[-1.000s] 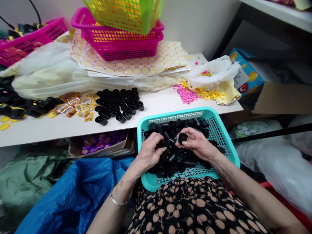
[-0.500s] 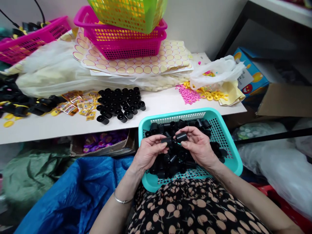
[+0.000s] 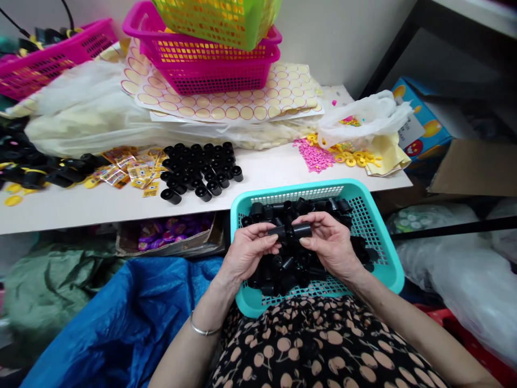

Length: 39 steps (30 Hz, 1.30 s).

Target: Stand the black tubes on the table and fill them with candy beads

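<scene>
Between the fingertips of my left hand is a short black plastic cylinder. My right hand pinches a second black cylinder, lying sideways. The two pieces are held nearly end to end, close together; whether they touch I cannot tell. Both hands are over a turquoise plastic basket on my lap, which holds many loose black cylinders. On the table ahead, more black cylinders stand upright in a tight group.
The white table edge lies just beyond the basket. Small printed packets, pink beads and yellow rings lie on it. Behind are sticker sheets under pink baskets. A blue tarp is at lower left.
The view has shifted slightly. Both hands keep their grip on the black cylinders, and the two pieces stay almost in the same place.
</scene>
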Tool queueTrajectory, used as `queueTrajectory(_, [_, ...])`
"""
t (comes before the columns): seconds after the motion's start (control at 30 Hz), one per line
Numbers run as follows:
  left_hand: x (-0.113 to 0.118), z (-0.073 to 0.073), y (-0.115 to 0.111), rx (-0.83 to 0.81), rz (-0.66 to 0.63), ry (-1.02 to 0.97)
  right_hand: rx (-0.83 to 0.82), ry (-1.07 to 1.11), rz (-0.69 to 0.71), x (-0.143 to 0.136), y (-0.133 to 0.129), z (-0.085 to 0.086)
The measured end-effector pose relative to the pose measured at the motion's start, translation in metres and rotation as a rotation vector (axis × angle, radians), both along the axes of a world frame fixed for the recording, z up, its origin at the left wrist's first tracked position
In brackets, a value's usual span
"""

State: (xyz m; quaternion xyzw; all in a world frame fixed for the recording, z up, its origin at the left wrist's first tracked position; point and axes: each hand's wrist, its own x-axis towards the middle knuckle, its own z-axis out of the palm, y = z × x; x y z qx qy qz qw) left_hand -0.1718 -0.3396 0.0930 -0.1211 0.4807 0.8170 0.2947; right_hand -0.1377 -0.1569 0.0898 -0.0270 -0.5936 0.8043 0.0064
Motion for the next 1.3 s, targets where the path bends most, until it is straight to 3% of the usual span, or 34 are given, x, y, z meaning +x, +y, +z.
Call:
queueTrajectory(0.57, [0.0,0.001,-0.002,-0.05,-0.024,0.025,0.151,0.033,-0.016,0.002,0.0,0.009])
queueTrajectory(0.8, [-0.001,0.001,0.0,-0.07,-0.019,0.047,0.198,0.119,-0.017,0.005,0.001,0.003])
queueTrajectory(0.97, [0.0,0.003,0.001,-0.038,0.049,0.088,0.146,0.105,-0.03,0.004,0.0,0.001])
queueTrajectory(1.3, [0.0,-0.003,0.001,0.002,0.037,0.025,0.118,0.001,-0.072,0.004,-0.002,-0.002])
